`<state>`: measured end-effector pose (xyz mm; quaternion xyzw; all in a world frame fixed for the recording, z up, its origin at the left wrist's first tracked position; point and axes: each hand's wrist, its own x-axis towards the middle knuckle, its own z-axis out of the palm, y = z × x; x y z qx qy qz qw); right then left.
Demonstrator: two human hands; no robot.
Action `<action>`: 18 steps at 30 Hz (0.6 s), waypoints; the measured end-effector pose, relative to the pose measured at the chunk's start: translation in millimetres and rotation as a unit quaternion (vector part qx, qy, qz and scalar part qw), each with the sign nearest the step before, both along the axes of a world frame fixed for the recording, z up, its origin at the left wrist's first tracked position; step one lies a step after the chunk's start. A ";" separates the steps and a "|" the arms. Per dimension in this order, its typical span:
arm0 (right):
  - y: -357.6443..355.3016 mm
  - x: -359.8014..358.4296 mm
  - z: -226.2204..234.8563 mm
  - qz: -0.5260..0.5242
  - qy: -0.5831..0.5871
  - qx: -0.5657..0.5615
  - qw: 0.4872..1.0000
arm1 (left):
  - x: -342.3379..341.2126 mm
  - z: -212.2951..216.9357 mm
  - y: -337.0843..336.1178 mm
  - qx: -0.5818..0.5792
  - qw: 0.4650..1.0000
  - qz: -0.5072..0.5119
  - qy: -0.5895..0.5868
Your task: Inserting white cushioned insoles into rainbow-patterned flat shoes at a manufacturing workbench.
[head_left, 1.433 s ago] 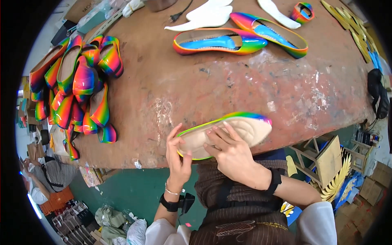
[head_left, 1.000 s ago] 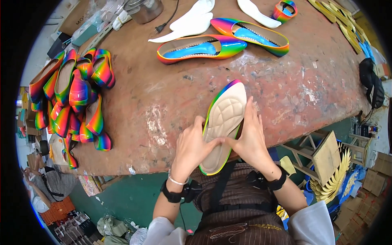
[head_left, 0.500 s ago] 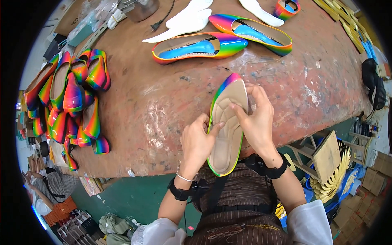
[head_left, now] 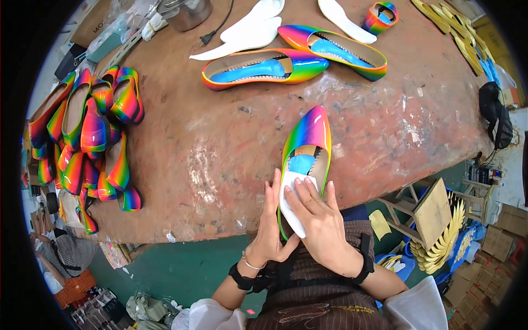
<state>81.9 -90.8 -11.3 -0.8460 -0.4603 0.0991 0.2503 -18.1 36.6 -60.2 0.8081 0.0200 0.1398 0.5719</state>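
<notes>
A glossy rainbow pointed flat shoe is upright at the table's near edge, its toe pointing away from me. A blue patch shows on its inner sole. Over its heel end lies a white insole, smooth side up. My right hand is on this insole, fingers laid across it and thumb hidden. Along the shoe's left side, my left hand steadies it, thumb near the heel. Farther off lie two matching shoes, one on the left and one on the right, with blue inner soles.
Several rainbow shoes are heaped at the left. White insoles lie at the back near a metal pot and a plug. Golden insole-shaped pieces sit at the back right. A wooden stool stands on the floor at right.
The beige padded insole that covered the shoe no longer shows; a white insole surface is at the heel end now. The blue inner sole is exposed. Both hands have moved nearer to me.
</notes>
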 end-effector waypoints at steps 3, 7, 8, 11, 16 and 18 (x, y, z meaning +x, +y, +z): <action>2.3 9.8 4.2 -0.028 0.025 -0.009 0.999 | -3.6 5.2 -1.7 0.007 1.000 -0.010 -0.017; 0.5 10.0 23.5 -0.021 0.030 0.036 0.999 | -0.8 3.5 -21.4 0.133 0.985 0.076 0.072; -0.4 8.2 26.3 -0.013 0.002 0.084 0.996 | 0.7 -0.3 -26.0 0.234 0.963 0.116 0.071; -2.2 1.2 19.4 -0.034 0.018 -0.010 0.999 | 6.2 -12.0 -35.6 0.222 0.955 0.180 0.081; -8.2 -13.6 -13.0 -0.056 0.011 -0.048 0.997 | 7.0 -18.3 -35.6 0.248 0.946 0.190 0.083; -5.6 -12.5 -16.6 -0.056 0.017 -0.053 0.997 | 7.5 -18.3 -35.0 0.235 0.950 0.198 0.059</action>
